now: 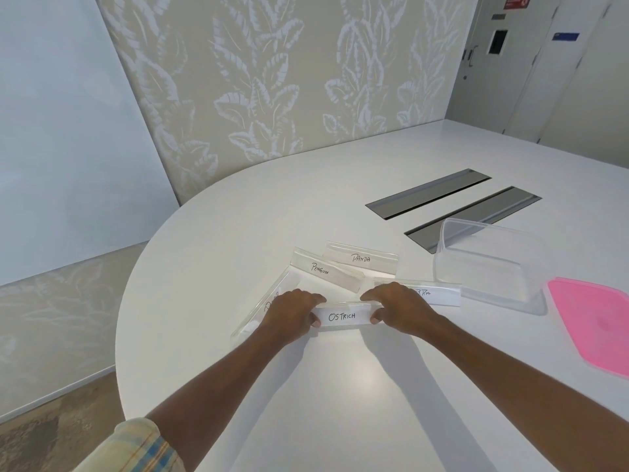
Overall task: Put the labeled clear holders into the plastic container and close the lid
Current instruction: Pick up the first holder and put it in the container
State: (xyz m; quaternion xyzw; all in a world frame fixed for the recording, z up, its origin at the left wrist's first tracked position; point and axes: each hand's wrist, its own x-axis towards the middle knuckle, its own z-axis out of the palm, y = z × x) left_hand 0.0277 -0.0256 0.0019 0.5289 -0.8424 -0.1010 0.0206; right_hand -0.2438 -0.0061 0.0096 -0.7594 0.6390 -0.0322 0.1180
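Note:
Several clear label holders lie on the white table. The one marked OSTRICH sits nearest me; my left hand grips its left end and my right hand grips its right end. Behind it lie the PENGUIN holder and the PANDA holder. Another holder is partly hidden by my right hand, and one more runs under my left hand. The clear plastic container stands open at the right, with its pink lid lying flat beside it.
Two dark cable-port flaps are set into the table behind the container. The table's rounded edge curves at the left, with floor below. A patterned wall stands behind, and doors at the far right.

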